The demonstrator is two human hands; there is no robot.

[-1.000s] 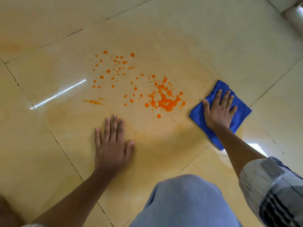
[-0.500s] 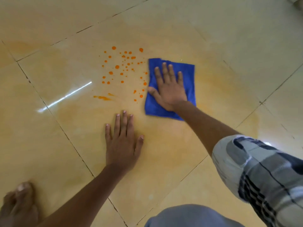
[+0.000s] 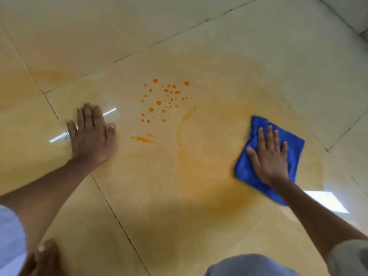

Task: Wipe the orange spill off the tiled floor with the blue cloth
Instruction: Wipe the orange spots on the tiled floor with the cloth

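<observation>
Several small orange drops (image 3: 163,98) dot the glossy beige tiled floor (image 3: 219,56) at centre, with a short orange streak (image 3: 142,138) below them. A pale orange smear (image 3: 209,176) spreads over the tile between the drops and the blue cloth (image 3: 294,144). That cloth lies rumpled on the floor at the right. My right hand (image 3: 267,156) presses flat on it, fingers spread. My left hand (image 3: 90,132) rests flat on the bare floor left of the drops, holding nothing.
Dark grout lines (image 3: 111,204) cross the floor diagonally. My bare foot (image 3: 44,255) shows at the bottom left and my knee (image 3: 249,265) at the bottom edge. A bright window reflection (image 3: 326,201) lies right of my forearm.
My right hand has dragged the cloth from the middle of the spill back to the right, leaving a faint orange smear. The large blotch is gone. My left hand has shifted left.
</observation>
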